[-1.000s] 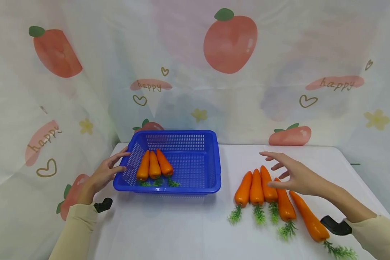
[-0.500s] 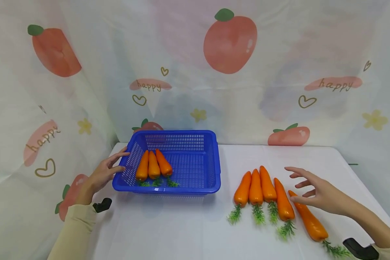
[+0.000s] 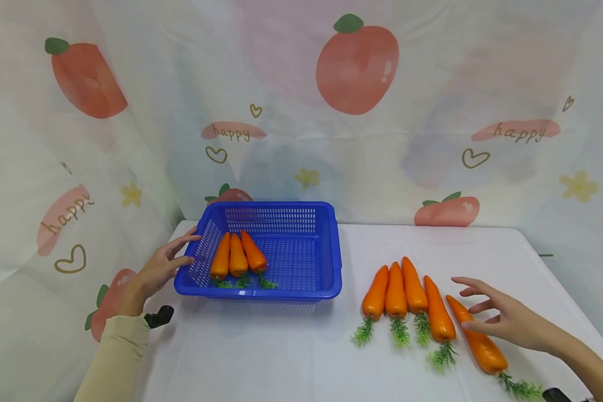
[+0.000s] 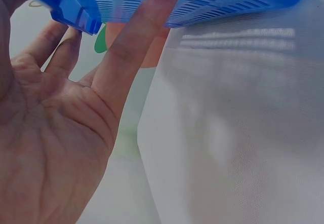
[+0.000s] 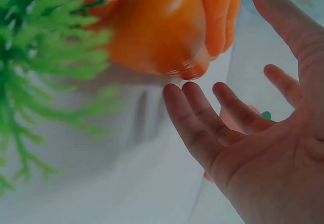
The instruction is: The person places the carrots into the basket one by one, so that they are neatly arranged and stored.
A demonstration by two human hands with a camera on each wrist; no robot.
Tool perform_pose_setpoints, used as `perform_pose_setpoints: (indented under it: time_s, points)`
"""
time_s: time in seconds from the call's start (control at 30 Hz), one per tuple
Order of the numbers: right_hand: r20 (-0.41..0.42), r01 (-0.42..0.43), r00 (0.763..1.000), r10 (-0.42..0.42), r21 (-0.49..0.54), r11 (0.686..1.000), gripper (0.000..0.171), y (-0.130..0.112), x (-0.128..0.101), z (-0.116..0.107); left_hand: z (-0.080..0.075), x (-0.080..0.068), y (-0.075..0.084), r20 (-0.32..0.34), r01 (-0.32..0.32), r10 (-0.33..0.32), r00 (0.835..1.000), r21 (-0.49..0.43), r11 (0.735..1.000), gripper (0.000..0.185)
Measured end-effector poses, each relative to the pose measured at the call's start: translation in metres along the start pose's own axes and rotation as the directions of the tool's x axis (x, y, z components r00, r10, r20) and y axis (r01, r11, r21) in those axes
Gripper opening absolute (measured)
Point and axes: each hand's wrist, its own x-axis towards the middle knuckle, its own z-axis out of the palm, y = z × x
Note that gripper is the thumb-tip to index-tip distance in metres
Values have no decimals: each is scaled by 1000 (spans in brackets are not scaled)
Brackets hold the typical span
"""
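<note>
Right hand, fingers spread, hovers at the rightmost carrot; left hand, fingers straight, touches the blue basket.

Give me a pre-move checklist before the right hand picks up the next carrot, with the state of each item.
1. Right hand free to grasp: ok, fingers spread and holding nothing.
2. Right hand lined up with the rightmost carrot: ok, it is right at that carrot; whether it touches it, cannot tell.
3. Carrot free of its neighbours: ok, it lies apart from the other four loose carrots on the table.
4. Blue basket steadied: ok, the left hand rests straight fingers against its left wall.
5. Room in the basket: ok, three carrots lie at its left side and the right part of its floor is bare.
</note>
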Motion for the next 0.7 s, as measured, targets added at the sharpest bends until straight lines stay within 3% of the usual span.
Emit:
perform_pose_setpoints:
  time_s: [0.23, 0.43, 0.7]
  points:
    - [113, -8, 994, 4, 41, 999, 80, 16, -5, 4, 1, 0, 0, -2, 9, -9, 1000, -8, 1000, 59]
    - [181, -96, 980, 81, 79, 992, 78, 21, -8, 4, 1, 0, -1, 3, 17, -17, 1000, -13, 1000, 60]
    - [201, -77, 978, 60, 73, 994, 72, 23, -10, 4, 0, 1, -2, 1, 17, -17, 1000, -22, 1000, 59]
